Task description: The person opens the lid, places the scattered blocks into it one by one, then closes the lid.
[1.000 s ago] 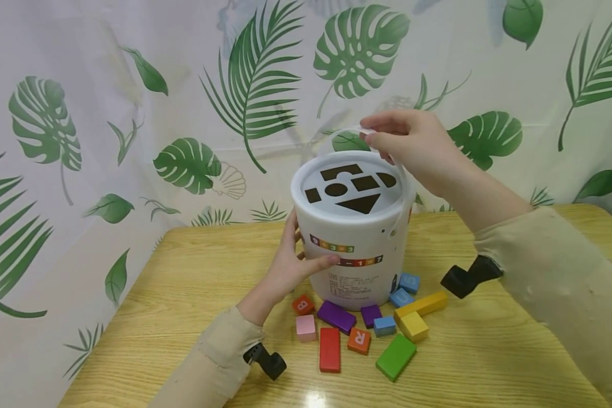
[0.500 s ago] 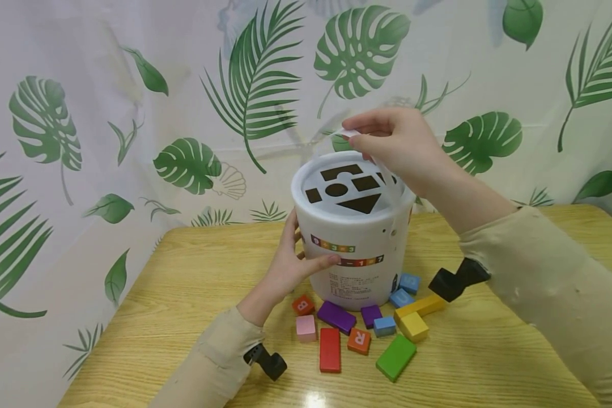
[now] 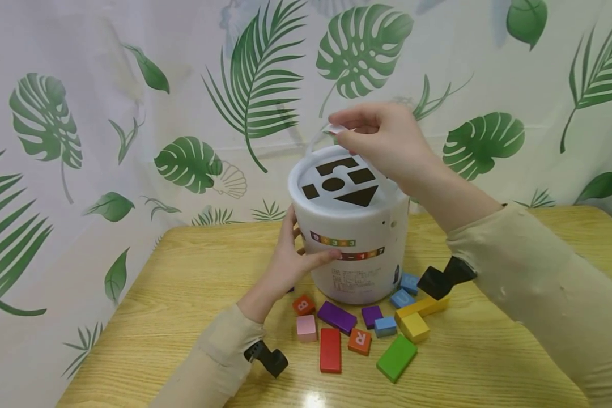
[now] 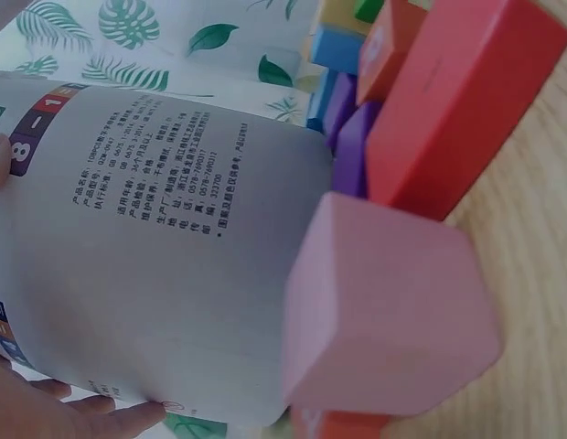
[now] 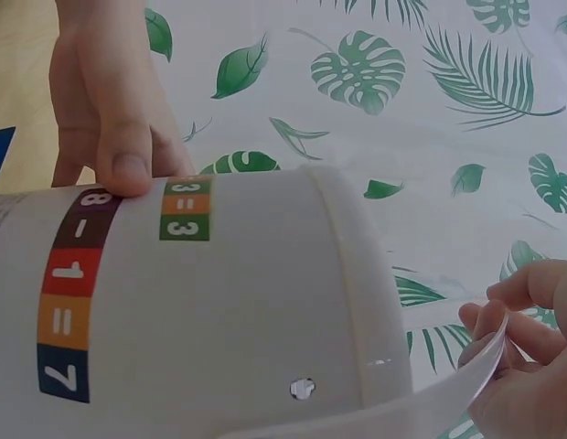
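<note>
1. Head view: at a yellowish wood-grain table [image 3: 199,283], just beyond scattered toy blocks, I see a large white cylindrical bucket [image 3: 372,232], printed with coloured number strips [image 3: 362,256] and dark lettering.
2. It is roughly upright, its long axis near vertical; whether its bottom touches the table I cannot tell. The pale round lid [image 3: 349,188], cut with dark shaped openings, faces up.
3. The person's right hand [image 3: 382,133] reaches in above the lid from the right, wrist bent, fingers close together and pinching the handle.
4. Their left hand [image 3: 290,263] is spread wide round the bucket's near left wall, gripping it: thumb across the front, fingers on the far side.
5. That thin, translucent whitish handle [image 5: 439,398] arches up over the lid.
6. Nearest me lie a green rectangular block [image 3: 396,358], a red rectangular block [image 3: 330,351] and a small pink cube [image 3: 306,328].
</note>
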Tool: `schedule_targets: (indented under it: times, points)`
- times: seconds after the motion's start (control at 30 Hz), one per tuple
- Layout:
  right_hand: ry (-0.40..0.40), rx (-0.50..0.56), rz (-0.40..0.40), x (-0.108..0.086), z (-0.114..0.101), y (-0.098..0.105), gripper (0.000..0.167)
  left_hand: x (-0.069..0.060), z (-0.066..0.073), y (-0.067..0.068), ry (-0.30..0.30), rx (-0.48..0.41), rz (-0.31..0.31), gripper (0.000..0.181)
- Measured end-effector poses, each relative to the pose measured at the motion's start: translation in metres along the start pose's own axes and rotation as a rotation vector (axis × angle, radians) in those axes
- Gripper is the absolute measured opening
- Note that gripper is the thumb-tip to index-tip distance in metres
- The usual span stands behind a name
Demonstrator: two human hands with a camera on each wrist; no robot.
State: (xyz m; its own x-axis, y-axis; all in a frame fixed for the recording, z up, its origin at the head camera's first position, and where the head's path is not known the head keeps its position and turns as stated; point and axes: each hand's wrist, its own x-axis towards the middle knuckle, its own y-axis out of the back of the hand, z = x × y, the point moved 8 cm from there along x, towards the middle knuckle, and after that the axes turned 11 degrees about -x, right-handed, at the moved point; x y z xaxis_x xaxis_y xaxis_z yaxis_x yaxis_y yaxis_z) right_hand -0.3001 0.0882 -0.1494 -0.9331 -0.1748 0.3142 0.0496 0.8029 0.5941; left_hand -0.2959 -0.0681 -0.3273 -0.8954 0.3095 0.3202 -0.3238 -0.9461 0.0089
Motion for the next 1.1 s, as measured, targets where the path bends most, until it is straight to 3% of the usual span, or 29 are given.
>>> schedule_targets:
  times: [0.23, 0.47, 0.67, 0.93, 1.1]
  points:
    - [0.027, -0.012, 0.010, 0.012, -0.016, -0.007, 0.030, 0.003, 0.010, 0.017, -0.014, -0.001, 0.032, 0.095]
    - [0.073, 0.028, -0.015, 0.025, -0.038, -0.024, 0.029, 0.000, 0.022, 0.046, -0.002, 0.033, 0.092, 0.097]
    - [0.154, 0.100, -0.040, 0.037, -0.058, -0.044, 0.027, -0.011, 0.042, 0.070, -0.011, 0.065, 0.146, 0.095]
    - [0.268, 0.182, -0.095, 0.051, -0.083, -0.078, 0.024, -0.025, 0.044, 0.116, -0.005, 0.136, 0.224, 0.102]
    - [0.288, 0.217, -0.137, 0.055, -0.095, -0.099, 0.020, -0.037, 0.051, 0.138, 0.013, 0.171, 0.257, 0.105]
